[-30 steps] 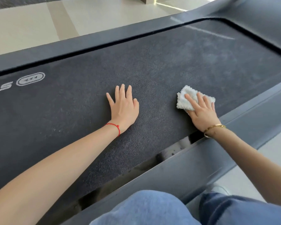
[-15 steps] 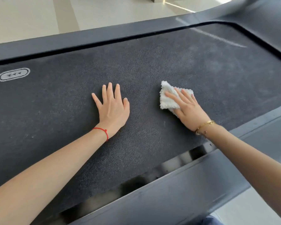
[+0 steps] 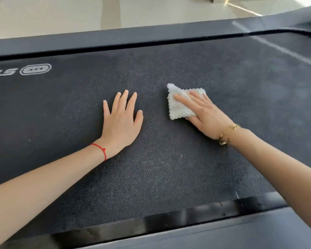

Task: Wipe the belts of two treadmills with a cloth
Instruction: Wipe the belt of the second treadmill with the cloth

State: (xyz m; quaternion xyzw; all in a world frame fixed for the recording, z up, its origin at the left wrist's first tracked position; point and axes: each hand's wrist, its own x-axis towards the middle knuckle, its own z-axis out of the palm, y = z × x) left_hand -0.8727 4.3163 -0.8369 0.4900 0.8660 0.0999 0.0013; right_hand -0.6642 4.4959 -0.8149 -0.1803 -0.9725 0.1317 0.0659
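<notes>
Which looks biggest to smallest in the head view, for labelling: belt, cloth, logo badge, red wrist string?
1. belt
2. cloth
3. logo badge, close to the cloth, so unsure
4. red wrist string

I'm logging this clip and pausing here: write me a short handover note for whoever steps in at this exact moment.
Left hand: flat on the belt, fingers straight, holding nothing, seemingly as a brace.
Right hand: straight fingers pressing the white cloth onto the belt, beside the left hand.
Done: cannot tell how much is wiped; pale dust specks show on the near part of the belt.
Left: probably finish this belt, towards the printed logo and the near edge. The second treadmill is out of view.
</notes>
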